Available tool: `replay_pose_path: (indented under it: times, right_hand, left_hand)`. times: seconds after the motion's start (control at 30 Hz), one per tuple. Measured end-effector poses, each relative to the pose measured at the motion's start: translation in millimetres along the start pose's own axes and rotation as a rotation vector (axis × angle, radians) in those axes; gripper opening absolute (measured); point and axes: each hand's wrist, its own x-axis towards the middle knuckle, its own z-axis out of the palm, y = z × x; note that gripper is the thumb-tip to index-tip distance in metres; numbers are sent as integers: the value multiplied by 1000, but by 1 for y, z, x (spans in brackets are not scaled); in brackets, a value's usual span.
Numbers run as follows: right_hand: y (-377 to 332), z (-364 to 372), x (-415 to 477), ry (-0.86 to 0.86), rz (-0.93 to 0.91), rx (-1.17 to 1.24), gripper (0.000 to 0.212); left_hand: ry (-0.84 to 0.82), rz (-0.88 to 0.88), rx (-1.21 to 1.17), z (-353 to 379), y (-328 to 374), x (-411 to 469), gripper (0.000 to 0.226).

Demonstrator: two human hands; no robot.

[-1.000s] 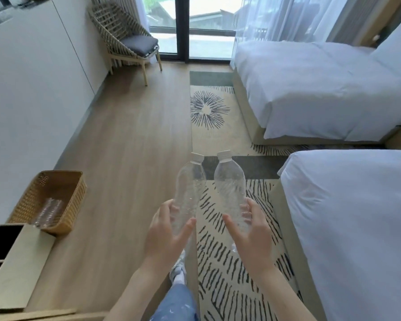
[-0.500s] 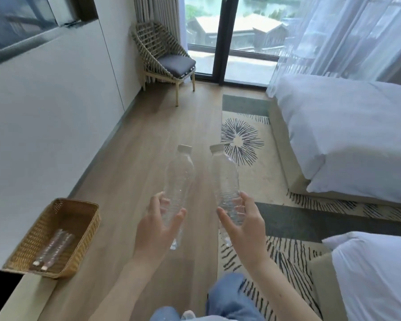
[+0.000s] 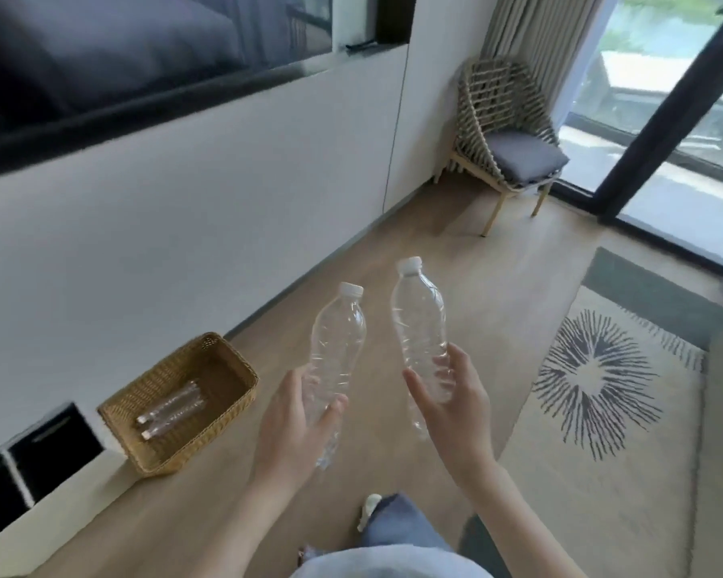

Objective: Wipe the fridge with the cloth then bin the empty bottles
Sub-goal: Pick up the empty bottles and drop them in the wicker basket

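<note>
- Your left hand [image 3: 293, 423] grasps the left bottle [image 3: 339, 335] around its lower half, with the thumb on the near side and the fingers curled behind the clear plastic.
- Your right hand [image 3: 451, 406] grasps the right bottle [image 3: 418, 319] the same way, low on its body.
- Both are clear, look empty and have white caps. They point up and away from you, side by side but apart, over the wooden floor [image 3: 456, 252].
- The right bottle's cap sits a little higher in view than the left one's.
- The basket [image 3: 201, 440] stands on the floor at the left, beside the white wall [image 3: 184, 210]. It is near your left hand but apart from it.
- Two binned bottles [image 3: 170, 408] lie flat, side by side, inside the basket.
- A woven chair [image 3: 506, 139] with a grey cushion stands far off in the corner.
- A patterned rug [image 3: 593, 390] lies at the right.
</note>
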Motion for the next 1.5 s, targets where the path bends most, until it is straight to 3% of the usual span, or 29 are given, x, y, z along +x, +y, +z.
replay_pose_path:
  times: [0.27, 0.47, 0.63, 0.83, 0.93, 1.1, 1.27, 1.37, 1.5]
  right_hand:
    - [-50, 108, 165, -418, -217, 23, 55]
    - [-85, 232, 200, -667, -335, 54, 47]
    - [-141, 342, 205, -829, -487, 57, 46]
    - [-212, 441, 199, -1042, -647, 112, 52]
    - [-236, 476, 195, -1134, -708, 137, 53]
    - [-262, 529, 189, -1320, -829, 107, 58]
    - [-264, 585, 187, -1502, -1003, 78, 64]
    - [-250, 625, 189, -1636, -1079, 6, 68]
    - [-213, 684, 191, -1775, -1082, -83, 62]
  left_hand:
    - [418, -222, -50, -39, -25, 93, 51]
    - [694, -445, -99, -89, -87, 111, 40]
    - [842, -569, -66, -144, -127, 135, 66]
    - [1004, -621, -73, -212, -144, 167, 39]
    - [1116, -677, -87, -230, -151, 170, 37]
    - [1379, -838, -126, -223, -175, 168, 41]
    - [1626, -1015, -396, -188, -192, 190, 55]
    - [1734, -1116, -476, -161, -203, 219, 38]
    - [1797, -1211, -611, -129, -240, 263, 39]
